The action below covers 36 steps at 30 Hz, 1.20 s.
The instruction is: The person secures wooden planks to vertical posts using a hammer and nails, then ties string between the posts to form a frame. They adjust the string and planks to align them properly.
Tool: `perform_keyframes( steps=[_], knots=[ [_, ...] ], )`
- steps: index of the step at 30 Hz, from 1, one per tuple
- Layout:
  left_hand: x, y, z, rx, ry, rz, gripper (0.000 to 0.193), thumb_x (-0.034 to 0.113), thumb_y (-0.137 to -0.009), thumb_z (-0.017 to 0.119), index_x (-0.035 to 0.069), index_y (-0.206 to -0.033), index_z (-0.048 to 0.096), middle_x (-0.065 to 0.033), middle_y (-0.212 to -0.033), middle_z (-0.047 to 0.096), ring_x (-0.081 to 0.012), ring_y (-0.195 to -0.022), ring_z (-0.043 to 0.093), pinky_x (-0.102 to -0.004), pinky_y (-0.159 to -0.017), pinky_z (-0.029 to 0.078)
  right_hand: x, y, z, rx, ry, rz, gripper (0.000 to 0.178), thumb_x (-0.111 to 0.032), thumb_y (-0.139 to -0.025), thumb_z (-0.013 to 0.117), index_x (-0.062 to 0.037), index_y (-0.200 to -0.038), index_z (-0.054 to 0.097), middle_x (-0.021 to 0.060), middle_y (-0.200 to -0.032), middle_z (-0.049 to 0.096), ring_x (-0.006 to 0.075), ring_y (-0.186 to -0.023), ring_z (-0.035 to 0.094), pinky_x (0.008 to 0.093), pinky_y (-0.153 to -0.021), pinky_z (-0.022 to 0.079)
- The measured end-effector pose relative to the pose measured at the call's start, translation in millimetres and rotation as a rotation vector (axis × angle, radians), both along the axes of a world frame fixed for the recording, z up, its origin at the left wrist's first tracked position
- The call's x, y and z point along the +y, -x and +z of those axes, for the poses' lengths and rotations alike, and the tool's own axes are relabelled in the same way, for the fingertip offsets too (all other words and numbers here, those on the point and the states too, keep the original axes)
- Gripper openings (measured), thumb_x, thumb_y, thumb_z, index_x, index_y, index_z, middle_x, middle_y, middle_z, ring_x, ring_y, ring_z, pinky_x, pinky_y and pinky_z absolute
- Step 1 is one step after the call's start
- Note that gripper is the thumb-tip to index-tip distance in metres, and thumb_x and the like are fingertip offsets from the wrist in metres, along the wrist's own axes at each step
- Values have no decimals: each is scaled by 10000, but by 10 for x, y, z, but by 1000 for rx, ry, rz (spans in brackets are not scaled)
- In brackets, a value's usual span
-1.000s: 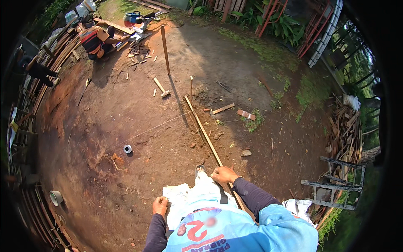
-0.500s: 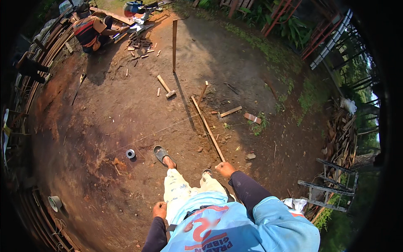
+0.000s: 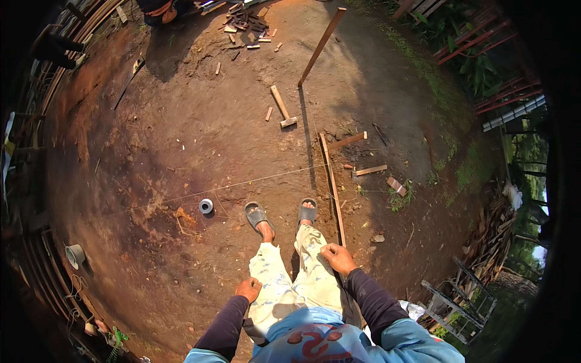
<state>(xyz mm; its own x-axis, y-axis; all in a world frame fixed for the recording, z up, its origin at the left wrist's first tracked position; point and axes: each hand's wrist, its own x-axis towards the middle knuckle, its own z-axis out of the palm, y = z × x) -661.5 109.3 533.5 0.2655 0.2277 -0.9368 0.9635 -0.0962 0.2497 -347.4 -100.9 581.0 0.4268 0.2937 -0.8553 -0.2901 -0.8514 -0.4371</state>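
My right hand (image 3: 340, 258) is closed, its fingers curled over my right thigh near the near end of a long wooden batten (image 3: 333, 187). My left hand (image 3: 249, 289) is curled against the left leg of my pale trousers (image 3: 270, 270). Whatever either hand may hold is hidden. The batten lies along a shallow groove in the soil, and a thin string (image 3: 266, 179) crosses it. A short wooden stake (image 3: 347, 141) leans by its far end. Right of it lies a hammer (image 3: 370, 171) with a wooden handle. My sandalled feet stand left of the batten.
A sledgehammer (image 3: 282, 109) lies ahead, near a tall upright post (image 3: 321, 48). A grey ring-shaped roll (image 3: 206, 206) sits to the left. Bricks (image 3: 396, 186) lie right. Wood offcuts (image 3: 248, 25) and a crouching person (image 3: 158, 11) are at the back; a metal frame (image 3: 457, 302) stands right.
My right hand has moved from beside the batten's near end to over my thigh. My right foot has come forward level with the left. The view has tilted down and shifted left.
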Motion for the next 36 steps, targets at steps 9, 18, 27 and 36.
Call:
perform_keyframes(
  steps=[9, 18, 27, 36],
  knots=[
    [-59, -137, -835, 31, -30, 540, 175, 158, -939, 712, -6, -994, 736, -79, -858, 736, -160, -774, 672, -335, -739, 555, -205, -894, -1335, 49, 192, 241, 444, -413, -1012, 605, -27, -1190, 733, 210, -1107, 761, 370, -1036, 715, 451, -931, 526],
    [641, -1846, -2520, -107, -103, 424, 167, 159, -999, 688, -5, -1029, 676, -51, -863, 690, -139, -760, 643, -326, -694, 531, -929, -2781, -3368, -343, 466, 356, 447, -377, -968, 643, 8, -1188, 699, 262, -1219, 707, 422, -1176, 660, 506, -1020, 500],
    [2041, -5012, -4343, -569, -605, -229, 462, 241, -933, 685, 27, -1333, 599, -257, -1264, 663, -409, -1205, 632, -473, -1040, 494, -1418, -3843, -5078, -696, 598, 630, 652, -51, -777, 703, -48, -1412, 555, 203, -1429, 540, 417, -1368, 494, 545, -1109, 429],
    [2016, -5993, -5086, -566, -926, -488, 763, 169, -864, 761, 148, -1549, 426, -167, -1442, 532, -398, -1315, 542, -526, -1029, 467, -1670, -4131, -5452, -612, 657, 761, 486, -86, -967, 517, -102, -1452, 550, 212, -1429, 610, 413, -1336, 565, 519, -1129, 436]
  ],
)
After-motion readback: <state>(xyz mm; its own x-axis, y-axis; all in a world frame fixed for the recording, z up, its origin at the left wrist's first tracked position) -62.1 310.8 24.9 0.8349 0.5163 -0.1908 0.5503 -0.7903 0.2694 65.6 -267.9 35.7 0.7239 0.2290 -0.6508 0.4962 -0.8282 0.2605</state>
